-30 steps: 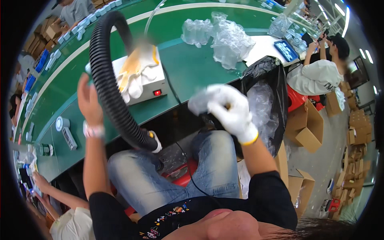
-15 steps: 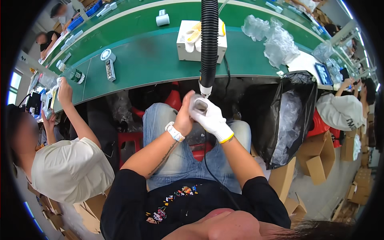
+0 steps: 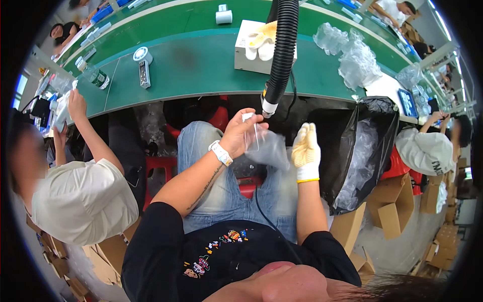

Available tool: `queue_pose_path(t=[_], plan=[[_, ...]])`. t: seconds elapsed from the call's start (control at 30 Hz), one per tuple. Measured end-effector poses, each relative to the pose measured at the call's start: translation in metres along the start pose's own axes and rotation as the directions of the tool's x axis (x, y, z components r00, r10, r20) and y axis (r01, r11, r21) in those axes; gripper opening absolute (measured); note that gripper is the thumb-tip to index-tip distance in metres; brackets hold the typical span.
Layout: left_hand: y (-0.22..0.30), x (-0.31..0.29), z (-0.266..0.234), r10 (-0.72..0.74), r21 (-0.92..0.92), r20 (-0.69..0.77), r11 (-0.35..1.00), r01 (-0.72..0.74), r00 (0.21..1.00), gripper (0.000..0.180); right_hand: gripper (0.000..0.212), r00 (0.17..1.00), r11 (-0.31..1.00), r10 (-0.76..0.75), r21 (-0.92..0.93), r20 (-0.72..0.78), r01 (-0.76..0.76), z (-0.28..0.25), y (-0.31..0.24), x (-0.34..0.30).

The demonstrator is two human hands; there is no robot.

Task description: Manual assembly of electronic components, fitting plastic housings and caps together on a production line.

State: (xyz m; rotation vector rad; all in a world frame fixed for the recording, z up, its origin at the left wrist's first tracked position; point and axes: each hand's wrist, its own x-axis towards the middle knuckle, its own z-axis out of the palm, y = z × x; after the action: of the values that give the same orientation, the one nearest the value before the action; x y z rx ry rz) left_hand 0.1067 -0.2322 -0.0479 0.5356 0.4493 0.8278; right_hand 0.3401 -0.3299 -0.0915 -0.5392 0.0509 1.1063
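Observation:
My bare left hand (image 3: 235, 135), with a white watch on its wrist, pinches a clear plastic bag (image 3: 270, 150) over my lap. The bag hangs out to the right of the fingers, and a small white piece I cannot make out shows at the fingertips. My right hand (image 3: 306, 151) wears a white knit glove with a yellowish palm. It stands apart from the bag on the right, fingers stretched out and holding nothing. Just above the left hand hangs a black corrugated hose (image 3: 285, 50) with a white-collared nozzle (image 3: 269, 106).
On the green bench (image 3: 176, 75) stand a pale box (image 3: 246, 58) with gloves (image 3: 262, 40) on it, a silver-and-white device (image 3: 144, 74) and crumpled plastic bags (image 3: 354, 65). A black bin bag (image 3: 332, 161) stands at my right; a co-worker (image 3: 83, 201) sits at my left.
My hands have come apart. The right hand has let go and moved right, its fingers straightening. The left hand keeps hold of the bag, which now hangs spread out. The view has shifted slightly.

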Motion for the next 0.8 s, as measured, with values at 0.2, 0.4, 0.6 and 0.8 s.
queue_pose_path(t=[0.2, 0.4, 0.6, 0.8], plan=[[0.006, 0.001, -0.002, 0.018, -0.148, -0.203, 0.988, -0.049, 0.979, 0.018, 0.041, 0.992, 0.878, -0.010, -0.475, -0.122, -0.049, -0.035, 0.055, -0.060], [-0.005, 0.001, -0.008, 0.242, 0.199, -0.140, 0.957, -0.213, 0.960, 0.023, 0.043, 0.972, 0.615, 0.126, -0.785, 0.199, 0.082, 0.051, 0.057, -0.067], [0.026, -0.021, -0.002, 0.415, 0.499, 0.169, 0.746, -0.441, 0.894, 0.037, 0.050, 0.624, 0.711, 0.688, -0.519, 0.370, -0.475, 0.073, 0.065, -0.022], [0.197, -0.013, -0.070, 0.870, 0.931, 0.327, -0.364, 0.032, 0.368, 0.058, 0.054, 0.773, 0.794, 0.591, -0.331, 0.231, -0.509, 0.066, 0.078, -0.025]])
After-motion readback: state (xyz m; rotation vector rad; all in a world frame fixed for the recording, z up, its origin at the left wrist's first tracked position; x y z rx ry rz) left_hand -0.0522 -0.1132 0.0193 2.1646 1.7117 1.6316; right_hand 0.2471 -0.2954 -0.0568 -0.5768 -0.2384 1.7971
